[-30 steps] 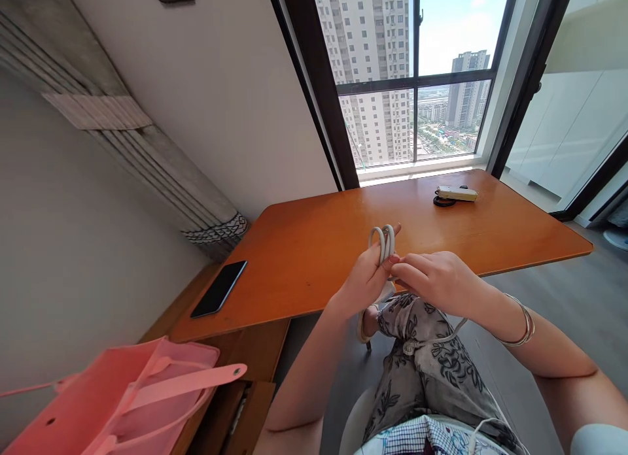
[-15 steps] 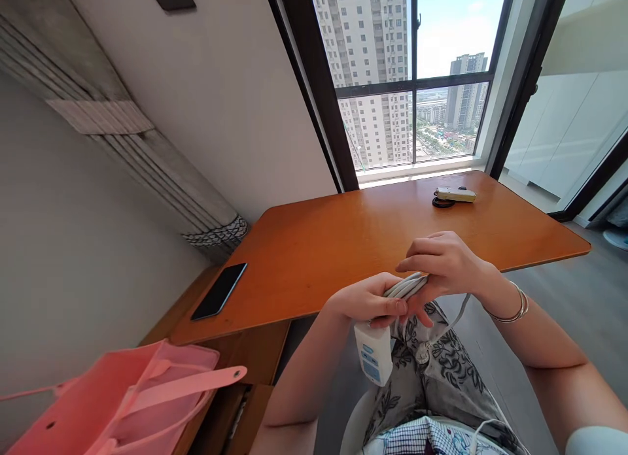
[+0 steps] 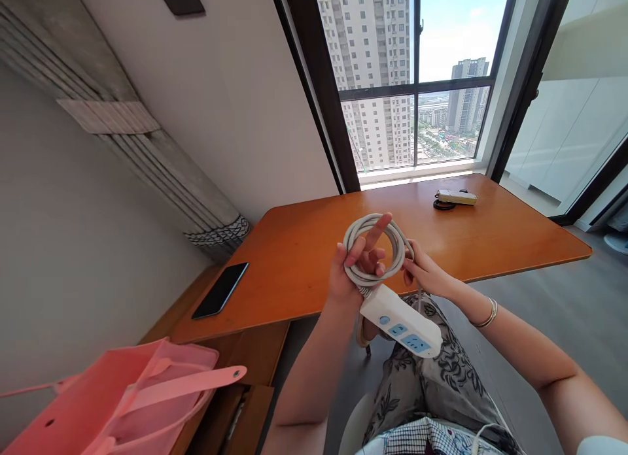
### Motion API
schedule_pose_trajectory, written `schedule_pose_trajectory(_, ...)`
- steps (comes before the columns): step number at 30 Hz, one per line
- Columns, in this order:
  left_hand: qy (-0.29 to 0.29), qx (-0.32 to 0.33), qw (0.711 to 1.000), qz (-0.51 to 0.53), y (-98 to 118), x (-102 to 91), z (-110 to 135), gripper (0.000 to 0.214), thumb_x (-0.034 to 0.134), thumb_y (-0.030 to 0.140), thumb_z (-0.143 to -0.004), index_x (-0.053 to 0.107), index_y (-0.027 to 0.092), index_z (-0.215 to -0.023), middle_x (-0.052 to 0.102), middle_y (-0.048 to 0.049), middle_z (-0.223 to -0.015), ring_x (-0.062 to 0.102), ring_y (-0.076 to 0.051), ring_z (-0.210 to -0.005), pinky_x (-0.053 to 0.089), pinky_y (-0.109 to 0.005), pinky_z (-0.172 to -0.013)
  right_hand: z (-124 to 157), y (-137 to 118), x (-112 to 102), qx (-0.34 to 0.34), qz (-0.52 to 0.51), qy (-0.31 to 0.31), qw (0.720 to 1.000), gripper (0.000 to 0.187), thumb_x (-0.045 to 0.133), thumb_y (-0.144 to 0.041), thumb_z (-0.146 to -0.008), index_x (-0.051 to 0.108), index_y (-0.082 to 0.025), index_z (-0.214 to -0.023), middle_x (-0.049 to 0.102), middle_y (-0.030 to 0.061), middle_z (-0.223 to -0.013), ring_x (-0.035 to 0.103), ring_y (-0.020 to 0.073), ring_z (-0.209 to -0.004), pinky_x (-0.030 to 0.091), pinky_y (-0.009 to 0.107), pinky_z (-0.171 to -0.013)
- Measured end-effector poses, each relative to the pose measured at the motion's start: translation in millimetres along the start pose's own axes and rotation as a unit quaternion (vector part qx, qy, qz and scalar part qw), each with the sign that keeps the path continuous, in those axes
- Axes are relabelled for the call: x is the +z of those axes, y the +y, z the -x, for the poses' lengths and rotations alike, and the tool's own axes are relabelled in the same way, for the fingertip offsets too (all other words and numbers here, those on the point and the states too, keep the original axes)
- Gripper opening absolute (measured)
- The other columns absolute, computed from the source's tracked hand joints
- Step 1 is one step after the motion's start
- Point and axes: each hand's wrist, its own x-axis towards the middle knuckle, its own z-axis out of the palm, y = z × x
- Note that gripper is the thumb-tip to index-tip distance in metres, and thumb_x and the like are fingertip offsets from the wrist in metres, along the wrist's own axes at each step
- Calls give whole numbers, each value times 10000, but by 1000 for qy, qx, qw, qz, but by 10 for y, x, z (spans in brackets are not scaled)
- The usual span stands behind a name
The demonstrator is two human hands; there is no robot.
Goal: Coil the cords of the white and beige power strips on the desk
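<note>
My left hand (image 3: 349, 275) is closed around the lower left of a coiled grey-white cord (image 3: 399, 249), with some fingers poking through the loops and one pointing up. From the bottom of the coil hangs a white power strip (image 3: 402, 321) with blue sockets, tilted down to the right over my lap. On the coil's right side, my right hand (image 3: 428, 272) pinches the cord between thumb and fingers. Both hands are just above the near edge of the orange-brown table (image 3: 304, 252).
A black-screened phone or tablet (image 3: 220, 290) lies on the table's left end. Toward the far right is another pale power strip (image 3: 456, 197) with a black cord (image 3: 444, 205). An open pink bag (image 3: 161, 389) stands at the lower left. A window (image 3: 417, 85) is behind the table.
My left hand has raised and turned the coil so its round loops face me. The power strip has swung out to the right. My right hand has moved down to the coil's right side.
</note>
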Motion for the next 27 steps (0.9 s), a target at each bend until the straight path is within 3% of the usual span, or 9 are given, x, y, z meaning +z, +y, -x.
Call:
schedule_pose_trajectory(3, 31, 51, 997, -47, 87, -3, -25, 652, 609, 697, -809, 274, 192, -569, 629, -73, -1357, 668, -267, -1104, 582, -298, -623, 139, 296, 50, 0, 77, 21, 997, 424, 437, -297, -959, 228, -255, -1326, 497, -20, -937, 501, 83, -546, 476, 253, -555)
schedule_pose_trajectory(7, 48, 101, 990, -84, 138, -46, -64, 644, 637, 709, -781, 318, 195, -561, 624, -49, -1366, 512, -322, -1350, 601, -414, -849, 258, 398, -56, -87, 232, 95, 964, 374, 392, -222, -972, 339, -206, -1342, 559, 49, -980, 575, 145, -751, 511, 322, -745)
schedule_pose_trajectory(9, 57, 107, 989, -83, 136, -58, -86, 656, 696, 700, -733, 327, 191, -545, 647, -41, -1336, 488, -334, -1377, 583, -436, -925, 265, 320, -162, -97, 318, 96, 938, 358, 360, -221, -994, 449, -194, -1341, 587, 84, -1012, 600, 170, -813, 500, 328, -770)
schedule_pose_trajectory(11, 55, 103, 990, -75, 117, -61, -103, 664, 744, 689, -687, 340, 186, -532, 662, -38, -1317, 469, -348, -1394, 560, -452, -984, 256, 184, -268, -78, 414, 57, 905, 370, 371, -236, -1005, 533, -207, -1337, 611, 86, -1011, 613, 171, -798, 472, 290, -714)
schedule_pose_trajectory(15, 33, 106, 990, -87, 50, -61, -121, 609, 782, 647, -675, 425, 176, -530, 638, -45, -1361, 438, -371, -1417, 514, -484, -1054, 263, -159, -393, -86, 581, -42, 808, 388, 436, -212, -989, 589, -224, -1345, 643, 61, -945, 585, 130, -677, 350, 246, -569)
schedule_pose_trajectory(18, 23, 113, 983, -143, -4, -60, -119, 500, 788, 594, -708, 542, 174, -592, 575, -71, -1442, 427, -376, -1423, 487, -483, -1080, 301, -423, -385, -182, 640, -74, 743, 368, 462, -165, -976, 607, -202, -1313, 638, 45, -873, 545, 116, -634, 291, 268, -528)
schedule_pose_trajectory(22, -11, 72, 976, -206, -86, -32, -95, 397, 778, 537, -753, 634, 171, -692, 559, -124, -1451, 451, -357, -1407, 461, -448, -1094, 335, -764, -278, -352, 645, -41, 677, 247, 445, -158, -1008, 680, -186, -1077, 564, -6, -715, 456, 102, -566, 259, 296, -510)
schedule_pose_trajectory(24, -44, 33, 975, -216, -135, -13, -73, 389, 759, 543, -769, 648, 172, -725, 605, -139, -1389, 519, -349, -1344, 510, -418, -1018, 325, -915, -223, -423, 624, -11, 657, 231, 464, -167, -1009, 682, -202, -940, 526, -27, -666, 420, 96, -548, 255, 299, -511)
schedule_pose_trajectory(27, -93, -19, 970, -225, -210, 3, -30, 432, 712, 598, -787, 668, 169, -767, 709, -147, -1174, 657, -312, -1106, 558, -350, -834, 273, -1076, -193, -477, 589, 28, 652, 243, 512, -210, -999, 651, -213, -801, 533, -36, -664, 422, 93, -561, 279, 291, -530)
